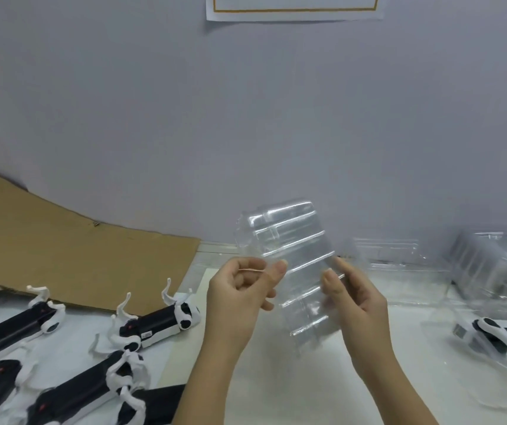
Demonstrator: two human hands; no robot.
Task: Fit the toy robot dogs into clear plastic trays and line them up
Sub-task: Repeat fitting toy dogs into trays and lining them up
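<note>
Pale grey-lilac wall (246, 118) across the upper two thirds of the view, plain and matt, with a soft diffuse sheen brightest right of centre. At the top edge, lower part of a white paper sheet (292, 14) fixed flat to the wall, printed with a thin orange-brown border line. Lower left, brown cardboard sheet (62, 256) set against the foot of the wall and reaching onto the white surface (292, 394); leaning or lying flat, not discernible. Small metal staple (96, 223) near the cardboard's upper edge. Narrow pale strip (218, 247) along the junction of wall and surface. Even, soft lighting throughout, with faint shadows only.
</note>
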